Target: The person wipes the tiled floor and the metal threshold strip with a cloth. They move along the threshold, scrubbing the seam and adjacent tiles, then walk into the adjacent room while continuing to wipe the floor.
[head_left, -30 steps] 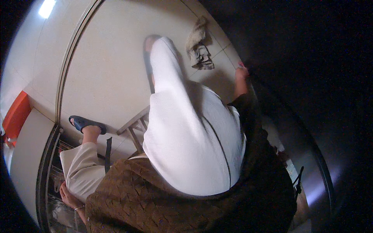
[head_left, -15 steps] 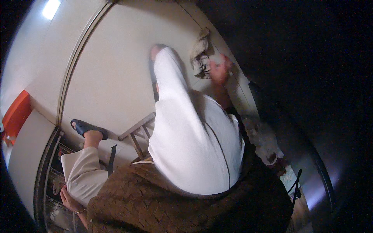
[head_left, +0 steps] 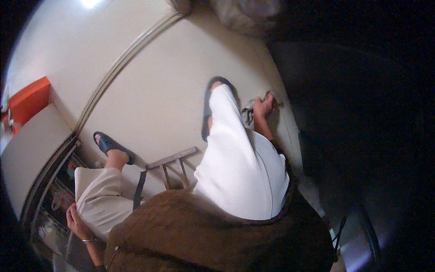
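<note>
Out to the right, my right hand [head_left: 264, 106] is closed on a crumpled grey-beige rag [head_left: 248, 113]. The rag lies bunched on the pale floor beside my right shoe, close to a dark upright surface. Part of the cloth sticks out past my fingers, and the rest is hidden under the hand. At lower left my left hand [head_left: 78, 223], with a thin bracelet at the wrist, rests against my left trouser leg [head_left: 97, 188]. Its fingers lie along the fabric and appear to hold nothing.
A small stool [head_left: 172, 158] stands between my legs. My dark slippers [head_left: 108, 144] are on the floor. A raised metal strip [head_left: 131, 54] crosses the floor at left, near an orange object [head_left: 29, 102]. Shelves [head_left: 56, 199] stand at lower left; a grey bundle [head_left: 247, 13] lies at the far edge.
My right hand, blurred beside the spread rag before, is now closed on it. The rag is more bunched. My left hand stays by the left leg; the view has shifted.
</note>
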`<state>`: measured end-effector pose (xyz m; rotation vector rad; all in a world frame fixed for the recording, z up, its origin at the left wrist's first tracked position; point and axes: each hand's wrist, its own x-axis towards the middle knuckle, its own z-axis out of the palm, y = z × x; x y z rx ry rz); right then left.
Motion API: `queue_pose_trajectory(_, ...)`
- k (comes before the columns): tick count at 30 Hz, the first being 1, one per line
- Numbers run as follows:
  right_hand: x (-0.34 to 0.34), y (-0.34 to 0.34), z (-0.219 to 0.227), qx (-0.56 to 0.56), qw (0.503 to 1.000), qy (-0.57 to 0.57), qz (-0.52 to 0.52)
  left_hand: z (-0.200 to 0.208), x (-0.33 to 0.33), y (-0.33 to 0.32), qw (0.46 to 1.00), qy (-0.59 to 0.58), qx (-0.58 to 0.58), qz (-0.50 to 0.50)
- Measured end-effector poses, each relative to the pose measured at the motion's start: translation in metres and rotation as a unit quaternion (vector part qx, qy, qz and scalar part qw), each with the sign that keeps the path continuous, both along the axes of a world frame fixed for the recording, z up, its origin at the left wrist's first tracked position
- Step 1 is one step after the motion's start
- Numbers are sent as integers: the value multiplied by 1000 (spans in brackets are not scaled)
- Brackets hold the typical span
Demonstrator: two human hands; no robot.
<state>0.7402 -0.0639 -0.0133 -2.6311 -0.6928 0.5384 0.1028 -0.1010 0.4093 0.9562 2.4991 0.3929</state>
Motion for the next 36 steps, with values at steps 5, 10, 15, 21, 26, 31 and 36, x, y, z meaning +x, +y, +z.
queue_pose_trajectory(5,-71,132,-3,48,973,-19,223,0,-13,-8,999,28,-20,-27)
queue_pose_trajectory(10,-131,214,5,-18,900,35,435,6,1,-35,998,-1,46,-43)
queue_pose_trajectory(15,-173,279,2,-6,887,6,461,6,5,-25,998,3,10,-64)
queue_pose_trajectory(21,-281,263,1,63,877,-63,473,6,8,-3,975,67,54,-204)
queue_pose_trajectory(26,-284,250,8,8,808,111,579,7,13,2,980,29,75,-181)
queue_pose_trajectory(31,-248,291,31,180,894,-33,409,9,10,1,985,57,32,-162)
queue_pose_trajectory(36,-245,304,43,8,884,-114,453,9,16,5,984,66,33,-163)
